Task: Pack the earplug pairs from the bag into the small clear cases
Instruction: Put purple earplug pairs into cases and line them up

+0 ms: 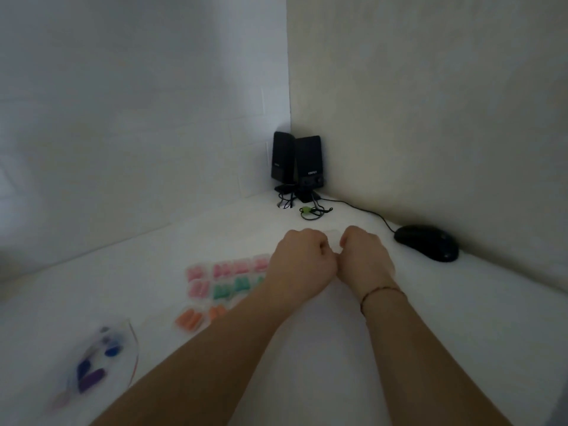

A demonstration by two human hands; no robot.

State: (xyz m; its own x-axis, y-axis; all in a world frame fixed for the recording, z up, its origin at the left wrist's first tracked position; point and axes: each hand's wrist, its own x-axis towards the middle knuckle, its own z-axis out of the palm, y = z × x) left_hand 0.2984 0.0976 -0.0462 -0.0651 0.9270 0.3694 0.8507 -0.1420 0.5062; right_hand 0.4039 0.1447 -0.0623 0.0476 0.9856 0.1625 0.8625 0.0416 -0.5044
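Both hands are raised side by side over the middle of the bench, forearms reaching in from the near edge. The left hand is curled into a fist, knuckles up. The right hand is likewise curled, with a thin dark band at its wrist. Between the two, the fingers pinch a small clear case; only a pale, glassy edge of it shows above the knuckles. Its contents, and whether its lid is up or down, cannot be told.

Just left of the left hand, partly under the forearm, filled cases lie in rows on the bench: pink pairs in the far row and at the left end, green in the middle, orange nearest. The picture is blurred there, so no count is given.

Well apart, at the near left, lies the bag, clear, blurred, with blue and purple earplugs inside.

In the far corner stand two black speakers, touching; the right one bears a small white logo, too small to read with certainty. Cables lie coiled at their feet. A black mouse rests by the right wall, its cord running back to the corner.
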